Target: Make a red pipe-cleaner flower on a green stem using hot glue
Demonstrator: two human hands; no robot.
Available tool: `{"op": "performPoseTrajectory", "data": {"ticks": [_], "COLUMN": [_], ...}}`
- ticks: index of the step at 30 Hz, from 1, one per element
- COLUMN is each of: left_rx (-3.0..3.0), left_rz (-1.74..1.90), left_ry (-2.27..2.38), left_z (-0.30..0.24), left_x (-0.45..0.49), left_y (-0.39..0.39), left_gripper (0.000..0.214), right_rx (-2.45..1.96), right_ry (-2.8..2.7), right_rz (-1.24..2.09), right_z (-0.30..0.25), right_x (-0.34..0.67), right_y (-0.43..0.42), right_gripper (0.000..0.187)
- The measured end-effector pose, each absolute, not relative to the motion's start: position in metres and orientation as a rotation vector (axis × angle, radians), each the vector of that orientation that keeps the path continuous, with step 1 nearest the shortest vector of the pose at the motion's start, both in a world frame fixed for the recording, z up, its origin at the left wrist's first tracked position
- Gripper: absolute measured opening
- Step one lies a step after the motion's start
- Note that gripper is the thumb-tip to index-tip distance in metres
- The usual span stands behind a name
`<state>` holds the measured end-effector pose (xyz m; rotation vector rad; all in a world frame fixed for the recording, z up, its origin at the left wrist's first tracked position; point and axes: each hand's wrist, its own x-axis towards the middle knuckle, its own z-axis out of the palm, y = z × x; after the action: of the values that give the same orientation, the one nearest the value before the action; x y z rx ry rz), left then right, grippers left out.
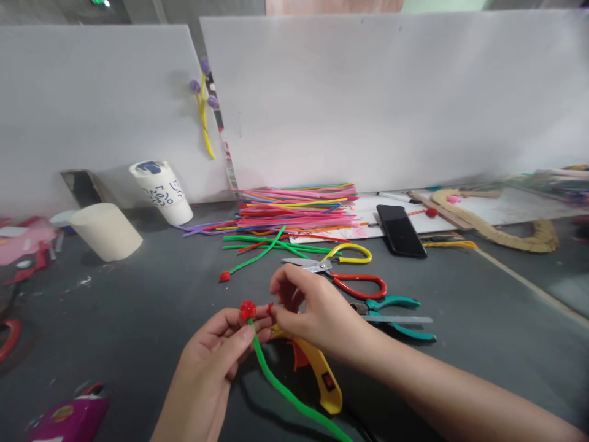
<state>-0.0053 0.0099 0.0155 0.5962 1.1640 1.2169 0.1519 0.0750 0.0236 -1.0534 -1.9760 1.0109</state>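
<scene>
Red on green — gripping a flower [248, 310], near and central, just under its bloom in the left hand [216, 347]; pinching a red scrap [270, 308] in the right hand [315, 301], just right of the bloom — with scissors [324, 266] farther off, pliers [402, 301] right.

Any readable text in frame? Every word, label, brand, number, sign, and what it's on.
Nothing I can quote with certainty.
White tapered container: dark handwritten-looking marks, too unclear to read.
Purple item: yellowish oval label, too blurred to read.
</scene>
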Motion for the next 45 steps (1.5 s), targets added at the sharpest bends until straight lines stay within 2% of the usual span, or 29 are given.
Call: {"op": "performPoseTrajectory", "data": {"ticks": [3, 7, 13, 19, 23, 26, 36, 45], "left_rx": [0.593, 0.612, 0.511, 0.525, 0.49, 0.466, 0.517, 0.516], "left_rz": [1.202, 1.188, 1.204, 1.257, 1.248, 1.242, 1.117, 1.089], "left_ry": [1.167, 1.156, 1.093, 1.133, 1.09, 1.061, 1.112, 1.125], "left_z": [0.014, 0.013, 0.015, 0.013, 0.013, 0.014, 0.017, 0.015], "left_x": [-0.008, -0.009, -0.008, -0.009, -0.008, -0.005, -0.003, -0.002], "left_y": [0.011, 0.012, 0.01, 0.008, 0.006, 0.006, 0.005, 0.004], "left_gripper": [0.009, 0.008, 0.01, 0.007, 0.007, 0.008, 0.012, 0.015], "right_rx": [-0.934, -0.805, -0.902, -1.088, -1.02, -1.051, -0.774, -0.732], "right_ry": [-2.034, -2.097, -1.933, -1.944, -1.956, -1.883, -1.989, -2.121], "right_rz": [1.006, 1.039, 1.325, 1.051, 1.212, 1.28, 1.064, 0.917], "right_z": [0.026, 0.029, 0.032, 0.021, 0.027, 0.033, 0.041, 0.041], "right_x": [0.152, 0.152, 0.154, 0.158, 0.15, 0.144, 0.156, 0.157], "right_y": [0.075, 0.071, 0.073, 0.087, 0.069, 0.056, 0.065, 0.064], "right_gripper": [0.024, 0.016, 0.007, 0.013, 0.004, 0.01, 0.014, 0.017]}}
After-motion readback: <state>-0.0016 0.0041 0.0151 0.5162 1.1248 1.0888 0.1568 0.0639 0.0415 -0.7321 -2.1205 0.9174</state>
